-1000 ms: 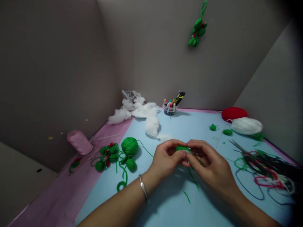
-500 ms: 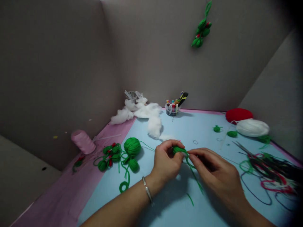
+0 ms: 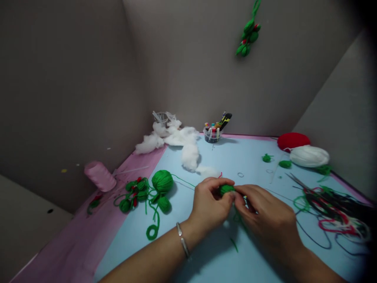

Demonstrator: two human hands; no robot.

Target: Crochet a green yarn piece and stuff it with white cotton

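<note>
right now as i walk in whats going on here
A person is pinching a small green yarn bundle between their left hand and right hand, above a light blue work surface. A green yarn ball and a cluster of green and red yarn pieces lie to the left, tangled multicoloured yarn strands to the right.

The left hand (image 3: 209, 208) and right hand (image 3: 263, 212) pinch a small green yarn ball (image 3: 226, 190) between them (only its top shows past the fingers). A larger green yarn ball (image 3: 162, 181) sits to the left on the blue sheet (image 3: 235, 157), with white cotton stuffing (image 3: 190, 155) farther away.
</note>
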